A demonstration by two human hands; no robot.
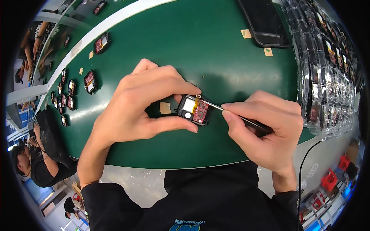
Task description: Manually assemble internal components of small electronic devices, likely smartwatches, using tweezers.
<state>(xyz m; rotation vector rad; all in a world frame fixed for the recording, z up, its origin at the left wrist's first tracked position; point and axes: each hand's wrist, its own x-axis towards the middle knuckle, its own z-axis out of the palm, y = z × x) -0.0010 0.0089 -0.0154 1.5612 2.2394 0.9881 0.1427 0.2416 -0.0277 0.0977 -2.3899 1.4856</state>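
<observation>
My left hand (148,102) grips a small black device housing (208,116) between thumb and fingers, just above the green table. Inside the open housing are a red circuit board (200,111), a white rectangular part (189,104) and a strip of yellow tape (195,106). My right hand (266,127) is closed around a thin metal tool with a dark handle, probably tweezers (214,105). Its tip reaches the top edge of the board, close to my left fingertips. Whether the tip touches or pinches anything is too small to tell.
Several similar open housings (90,81) lie at the left on the green table (154,34). A black phone-like slab (266,23) rests at the far right. Clear plastic trays (327,88) of parts are stacked along the right edge. Another person (48,154) sits at the left.
</observation>
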